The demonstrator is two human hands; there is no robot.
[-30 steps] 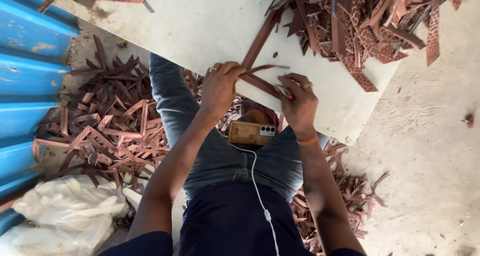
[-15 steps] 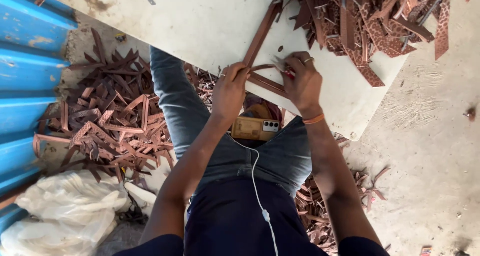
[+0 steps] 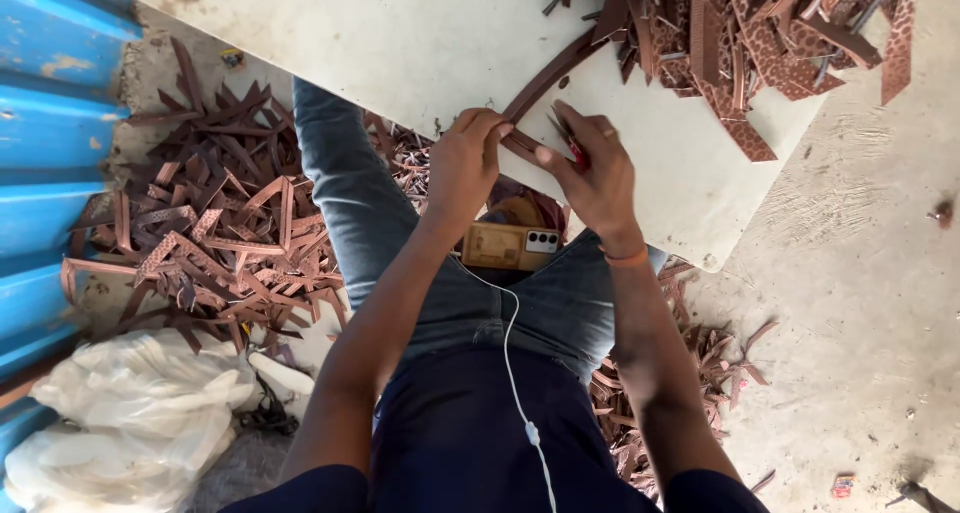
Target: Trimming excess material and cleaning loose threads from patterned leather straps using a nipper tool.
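I have both hands together at the near edge of the white worktop (image 3: 400, 43): my left hand (image 3: 465, 168) pinches the near end of a long brown strip (image 3: 545, 78) flat against the board, as I judge to steady it, while my right hand (image 3: 590, 173) is clamped on a small red-handled tool (image 3: 575, 151) beside that end. The strip lies on the worktop, its long axis running diagonally away from me toward the pile of brown offcuts (image 3: 760, 33), far end pointing up and right.
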